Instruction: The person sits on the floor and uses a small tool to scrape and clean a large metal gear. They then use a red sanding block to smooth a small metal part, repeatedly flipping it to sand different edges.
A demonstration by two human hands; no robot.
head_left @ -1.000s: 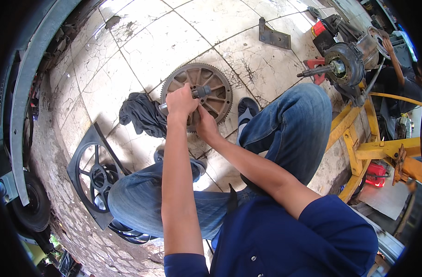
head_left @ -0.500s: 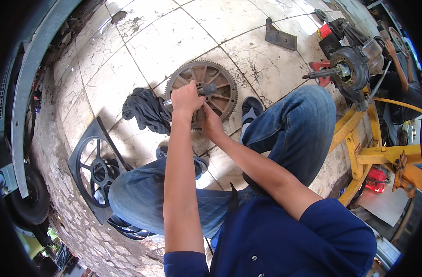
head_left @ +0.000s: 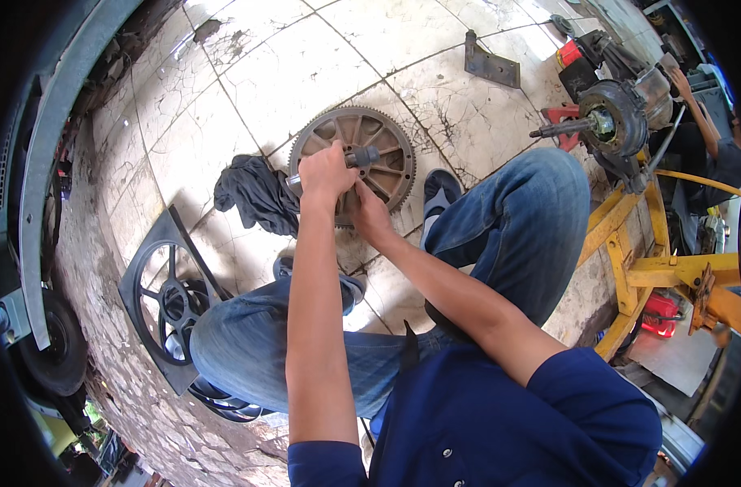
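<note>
A round flywheel [head_left: 392, 136] with a toothed rim and rusty brown spokes lies on the tiled floor in front of me. Over it, my left hand [head_left: 325, 173] is closed round a short metal shaft with a dark, thick cylindrical end [head_left: 362, 157]; its bright other end sticks out on the left of the fist. My right hand [head_left: 372, 217] is just below and to the right, over the flywheel's near part. Its fingers curl in under the shaft, and what they grip, if anything, is hidden. A crumpled black cloth [head_left: 257, 192] lies left of the flywheel.
A black fan shroud [head_left: 135, 284] lies by my left knee. Ahead to the right is a dark metal bracket [head_left: 494, 67]. A greasy axle assembly [head_left: 610, 118] and a yellow steel frame [head_left: 622, 260] stand on the right, with another person's arm [head_left: 699, 114] behind.
My hands and the shaft stay almost in place. At the far right, the other person's arm has shifted slightly.
</note>
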